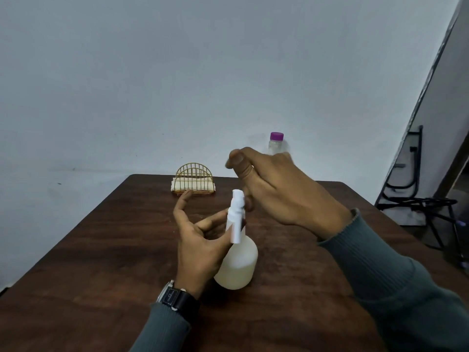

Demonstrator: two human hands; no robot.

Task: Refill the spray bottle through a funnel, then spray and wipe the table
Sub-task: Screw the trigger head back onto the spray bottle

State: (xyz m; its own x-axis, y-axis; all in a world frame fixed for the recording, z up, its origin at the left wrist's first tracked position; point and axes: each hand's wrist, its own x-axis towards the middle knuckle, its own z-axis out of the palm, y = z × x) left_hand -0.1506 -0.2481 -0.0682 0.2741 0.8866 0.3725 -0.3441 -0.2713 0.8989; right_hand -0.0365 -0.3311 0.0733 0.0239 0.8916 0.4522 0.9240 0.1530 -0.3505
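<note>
In the head view, no brand or readable label shows on any bottle; the only writing is a small pale script on the dark watch strap (177, 297) at the left wrist, too small to make out.

The frosted white plastic spray bottle (237, 265) stands upright on the dark brown wooden table (101, 250), its long axis vertical, leaning slightly toward the camera from the wide lens. Its round body looks translucent, with a pale yellowish liquid inside. The white spray head (236, 217) sits on the neck, and which way its nozzle faces cannot be told.

The left hand (200, 247) is at the bottle's left side, thumb and one finger pinching the lower part of the spray head, the remaining fingers spread and pointing away toward the far edge. The right hand (276, 189) hangs just above and to the right of that pinch, fingers loosely curled; its lower fingertips are beside the top of the spray head, and whether they touch it cannot be told. Both arms wear grey-green ribbed sleeves.

Beyond the pinch, near the far table edge, stands a gold wire arched napkin holder (194, 180) with white folded napkins. Behind the right hand, a clear plastic bottle with a purple cap (276, 142) stands partly hidden.
</note>
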